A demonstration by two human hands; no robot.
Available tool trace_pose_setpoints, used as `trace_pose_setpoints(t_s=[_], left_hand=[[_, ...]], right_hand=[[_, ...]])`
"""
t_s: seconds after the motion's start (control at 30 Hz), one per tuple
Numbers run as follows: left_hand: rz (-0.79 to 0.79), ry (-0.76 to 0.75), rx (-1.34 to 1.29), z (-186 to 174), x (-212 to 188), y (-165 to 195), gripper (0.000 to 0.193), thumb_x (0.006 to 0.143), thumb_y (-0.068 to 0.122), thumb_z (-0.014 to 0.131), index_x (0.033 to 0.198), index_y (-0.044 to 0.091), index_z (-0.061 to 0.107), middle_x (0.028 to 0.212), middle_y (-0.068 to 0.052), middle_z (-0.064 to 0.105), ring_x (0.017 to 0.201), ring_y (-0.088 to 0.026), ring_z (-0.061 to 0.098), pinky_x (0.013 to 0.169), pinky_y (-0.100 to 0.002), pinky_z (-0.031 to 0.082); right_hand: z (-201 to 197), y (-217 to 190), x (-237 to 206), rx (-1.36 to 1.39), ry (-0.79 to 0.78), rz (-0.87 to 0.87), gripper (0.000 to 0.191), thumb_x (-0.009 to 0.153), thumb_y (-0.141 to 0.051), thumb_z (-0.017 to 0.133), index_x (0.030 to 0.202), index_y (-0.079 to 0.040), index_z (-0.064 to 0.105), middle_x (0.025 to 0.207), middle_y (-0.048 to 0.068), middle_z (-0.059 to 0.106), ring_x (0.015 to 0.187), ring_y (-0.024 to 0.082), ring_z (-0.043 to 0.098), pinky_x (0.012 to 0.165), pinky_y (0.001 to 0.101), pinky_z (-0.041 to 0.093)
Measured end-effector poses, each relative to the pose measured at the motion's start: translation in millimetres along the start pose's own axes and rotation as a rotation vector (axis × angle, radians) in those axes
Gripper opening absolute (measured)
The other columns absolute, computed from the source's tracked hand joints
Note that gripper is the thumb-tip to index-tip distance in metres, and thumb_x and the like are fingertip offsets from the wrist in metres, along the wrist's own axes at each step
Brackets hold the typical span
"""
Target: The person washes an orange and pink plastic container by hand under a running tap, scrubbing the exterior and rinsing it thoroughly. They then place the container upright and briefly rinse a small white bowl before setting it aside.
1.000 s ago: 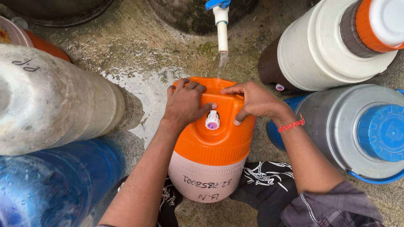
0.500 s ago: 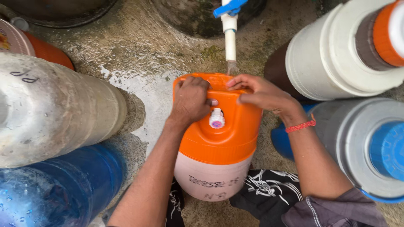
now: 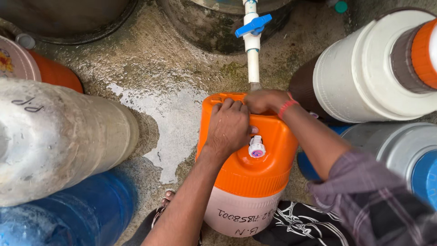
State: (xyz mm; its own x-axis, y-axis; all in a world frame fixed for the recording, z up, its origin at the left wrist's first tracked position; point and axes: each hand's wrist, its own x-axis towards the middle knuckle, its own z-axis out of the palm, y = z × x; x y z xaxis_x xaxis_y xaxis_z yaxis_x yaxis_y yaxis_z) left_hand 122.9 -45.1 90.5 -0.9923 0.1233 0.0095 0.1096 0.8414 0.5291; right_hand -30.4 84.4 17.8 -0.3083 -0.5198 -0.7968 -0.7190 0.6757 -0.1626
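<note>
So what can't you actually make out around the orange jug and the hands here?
Head view only:
- Opening of the orange jug: hidden by the left hand and right hand.
- Outlet of the white pipe: hidden behind the right hand.
- Whether water is flowing: cannot tell.
- Grey container at right: cut off by the frame edge.

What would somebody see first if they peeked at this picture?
The bright orange and white water jug in the middle, lying tilted under a white pipe with a blue tap handle. The left hand rests on its orange top beside a small white spout, and the right hand reaches to the jug's upper edge below the pipe. Big containers crowd both sides on wet concrete.
</note>
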Motion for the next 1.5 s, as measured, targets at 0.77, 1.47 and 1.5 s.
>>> trace_pose_setpoints(t_s=[0.77,1.47,1.5], left_hand=[[-0.001,0.023,0.013,-11.2,-17.8,2.1,0.048,0.071,0.038,0.086,0.095,-0.001,0.07,0.097,-0.014,0.069,0.105,-0.033,0.06,0.088,-0.05,0.044],[-0.154,-0.007,0.039,-16.8,-14.1,-12.7,0.045,0.076,0.042,0.082,0.097,0.003,0.072,0.103,-0.013,0.07,0.109,-0.033,0.061,0.092,-0.049,0.046],[-0.175,-0.058,0.014,-18.3,-13.0,-17.1,0.045,0.078,0.045,0.078,0.099,0.005,0.072,0.105,-0.012,0.071,0.111,-0.032,0.061,0.094,-0.05,0.046]], right_hand=[[-4.0,11.0,-13.1,0.887,-0.431,-0.275,0.021,0.093,-0.012,0.066,0.11,-0.001,0.072,0.103,0.009,0.075,0.09,0.018,0.067,0.081,0.0359,0.056],[-24.3,-16.5,-98.9,0.578,0.098,-0.032,0.04,0.095,-0.044,0.054,0.127,-0.022,0.063,0.124,0.006,0.065,0.111,0.028,0.063,0.095,0.0455,0.048],[-17.5,-22.1,-109.7,0.529,0.268,-0.079,0.038,0.094,-0.043,0.055,0.122,-0.021,0.066,0.119,0.007,0.067,0.108,0.028,0.064,0.094,0.0456,0.049]])
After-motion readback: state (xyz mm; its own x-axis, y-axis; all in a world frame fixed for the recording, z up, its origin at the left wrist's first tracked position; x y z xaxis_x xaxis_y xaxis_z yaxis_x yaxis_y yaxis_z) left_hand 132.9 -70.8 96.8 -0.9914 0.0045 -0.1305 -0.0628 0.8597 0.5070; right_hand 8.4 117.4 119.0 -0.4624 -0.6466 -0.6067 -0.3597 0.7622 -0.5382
